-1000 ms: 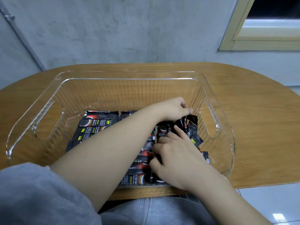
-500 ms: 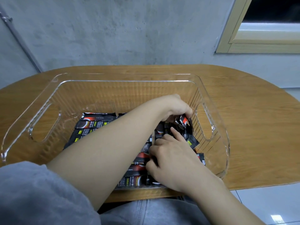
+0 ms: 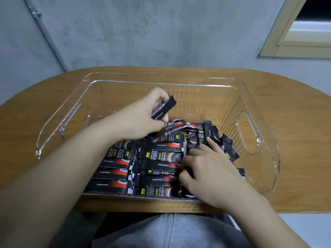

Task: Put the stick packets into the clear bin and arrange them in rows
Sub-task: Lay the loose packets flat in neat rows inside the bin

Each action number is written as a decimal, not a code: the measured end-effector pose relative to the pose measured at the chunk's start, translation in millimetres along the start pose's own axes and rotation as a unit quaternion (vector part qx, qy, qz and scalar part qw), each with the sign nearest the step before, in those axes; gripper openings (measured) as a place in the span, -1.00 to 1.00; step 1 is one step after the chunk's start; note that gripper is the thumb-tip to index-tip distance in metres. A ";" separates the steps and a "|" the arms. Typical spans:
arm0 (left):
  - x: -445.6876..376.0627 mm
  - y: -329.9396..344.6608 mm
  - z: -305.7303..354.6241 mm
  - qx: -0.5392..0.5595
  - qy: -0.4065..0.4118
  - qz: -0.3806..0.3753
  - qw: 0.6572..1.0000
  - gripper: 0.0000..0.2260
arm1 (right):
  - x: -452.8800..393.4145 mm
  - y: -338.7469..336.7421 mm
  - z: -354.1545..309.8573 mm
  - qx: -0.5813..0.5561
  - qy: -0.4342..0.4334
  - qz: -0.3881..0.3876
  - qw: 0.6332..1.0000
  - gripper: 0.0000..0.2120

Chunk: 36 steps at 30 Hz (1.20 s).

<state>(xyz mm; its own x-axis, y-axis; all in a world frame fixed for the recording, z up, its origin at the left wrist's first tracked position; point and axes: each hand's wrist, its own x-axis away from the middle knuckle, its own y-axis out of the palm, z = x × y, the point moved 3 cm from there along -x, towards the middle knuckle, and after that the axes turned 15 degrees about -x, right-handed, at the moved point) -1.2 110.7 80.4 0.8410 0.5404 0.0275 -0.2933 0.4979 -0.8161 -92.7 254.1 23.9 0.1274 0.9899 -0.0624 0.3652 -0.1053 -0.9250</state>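
Left hand lifted w/ packet, right hand stays

A plain indoor room, hard to place more closely; it could be a home or a simple workroom. A rounded wood-grain tabletop stands against a bare grey concrete wall. A thin metal conduit runs slantwise down that wall, a cream-painted window frame sits upper right, and pale glossy floor tiles show below.

Black-red stick packets lying in rows inside clear bin.
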 end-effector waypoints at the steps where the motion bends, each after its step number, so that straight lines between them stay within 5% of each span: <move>1: 11.8 4.0 -4.0 -0.006 -0.006 -0.026 1.000 -0.66 | -0.1 -1.7 -1.2 0.009 0.003 -0.020 1.000 -0.38; 7: 57.9 23.0 -12.2 -0.068 -0.013 -0.108 0.992 -0.71 | -0.6 -2.2 -2.1 0.036 0.009 -0.048 0.998 -0.42; 14: 34.9 16.7 -15.4 -0.221 -0.093 0.035 0.970 -0.53 | 0.3 -2.0 -2.8 0.023 0.005 -0.044 0.999 -0.43; 17: 18.1 19.5 -14.6 -0.350 -0.063 0.001 0.935 -0.73 | 0.3 -2.4 -3.3 0.026 0.004 -0.047 0.999 -0.52; 21: 2.7 32.3 -18.4 -0.418 -0.009 -0.096 0.903 -0.56 | -0.6 -2.4 -3.5 0.026 0.001 -0.047 0.999 -0.42; 27: -6.5 41.7 -23.5 -0.479 0.032 -0.112 0.870 -0.53 | -0.2 -2.0 -2.4 0.018 -0.001 -0.036 0.999 -0.39; 31: -10.5 37.0 -22.7 -0.465 0.031 -0.088 0.880 -0.63 | 0.2 -2.1 -3.1 0.022 -0.001 -0.035 0.999 -0.37; 36: -3.9 7.3 -12.3 -0.345 0.007 -0.008 0.939 -0.76 | 0.6 -3.2 -3.1 0.018 -0.002 -0.033 0.999 -0.35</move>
<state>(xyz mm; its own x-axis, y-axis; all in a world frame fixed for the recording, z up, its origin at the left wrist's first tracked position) -1.0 103.9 67.3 0.8498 0.5255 0.0397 0.0796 -0.0536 -0.9954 -91.0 254.8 28.0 0.1009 0.9949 -0.0031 0.3383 -0.0373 -0.9403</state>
